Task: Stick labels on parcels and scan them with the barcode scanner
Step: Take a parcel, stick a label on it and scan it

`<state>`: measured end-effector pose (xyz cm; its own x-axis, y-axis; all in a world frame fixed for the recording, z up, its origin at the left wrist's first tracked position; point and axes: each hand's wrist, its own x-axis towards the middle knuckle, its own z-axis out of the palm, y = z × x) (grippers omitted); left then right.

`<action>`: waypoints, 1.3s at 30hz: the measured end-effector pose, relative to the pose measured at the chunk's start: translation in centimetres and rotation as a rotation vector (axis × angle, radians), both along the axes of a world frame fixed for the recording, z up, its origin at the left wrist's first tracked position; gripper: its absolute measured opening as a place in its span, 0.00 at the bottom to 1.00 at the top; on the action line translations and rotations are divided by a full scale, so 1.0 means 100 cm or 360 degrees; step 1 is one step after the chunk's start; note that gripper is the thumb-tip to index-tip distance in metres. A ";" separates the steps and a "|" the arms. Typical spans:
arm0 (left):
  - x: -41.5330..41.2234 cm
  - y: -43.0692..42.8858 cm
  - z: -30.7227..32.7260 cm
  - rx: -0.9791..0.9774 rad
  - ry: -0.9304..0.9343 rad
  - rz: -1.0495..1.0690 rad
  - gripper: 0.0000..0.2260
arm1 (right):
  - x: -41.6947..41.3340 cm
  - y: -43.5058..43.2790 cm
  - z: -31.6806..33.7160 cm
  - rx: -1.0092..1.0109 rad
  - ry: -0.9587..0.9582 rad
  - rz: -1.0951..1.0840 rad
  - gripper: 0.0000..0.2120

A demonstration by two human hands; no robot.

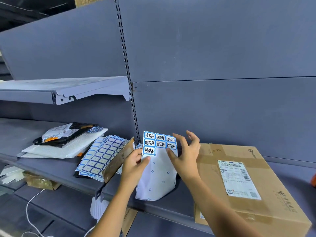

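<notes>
Upright, label sheet (159,177), left edge pinched in left hand (135,166); right hand (184,158) empty (fingers splayed).

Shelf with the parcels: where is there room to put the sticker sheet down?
Bare shelf lies left of the mailer pile, and behind the cardboard box on its right. The upper shelf looks bare too. The middle is crowded: blank label sheets, a cardboard piece and the held sticker sheet.

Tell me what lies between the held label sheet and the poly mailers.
In the head view, between label sheet and poly mailers: a stack of blank blue-bordered labels and a tilted cardboard piece.
</notes>
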<state>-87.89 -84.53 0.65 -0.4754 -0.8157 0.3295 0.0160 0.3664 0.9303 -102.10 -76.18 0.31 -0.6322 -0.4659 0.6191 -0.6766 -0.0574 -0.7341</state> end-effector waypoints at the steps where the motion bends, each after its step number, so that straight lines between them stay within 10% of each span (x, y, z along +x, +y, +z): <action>1: -0.001 0.000 -0.001 -0.0015 0.0003 0.0021 0.10 | 0.000 0.000 -0.001 -0.0061 0.0296 -0.0098 0.12; 7: -0.015 0.006 -0.002 -0.0054 0.0010 0.0034 0.09 | 0.003 -0.005 -0.006 -0.0079 0.0917 0.0059 0.06; 39: -0.004 0.006 0.009 -0.0203 -0.0418 -0.0298 0.07 | 0.000 -0.008 -0.002 0.0019 0.1258 -0.0060 0.07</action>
<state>-88.31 -83.88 1.52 -0.6948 -0.6666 0.2699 -0.1400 0.4934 0.8585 -102.07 -77.00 0.06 -0.0226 -0.4624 0.8864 -0.9992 -0.0193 -0.0356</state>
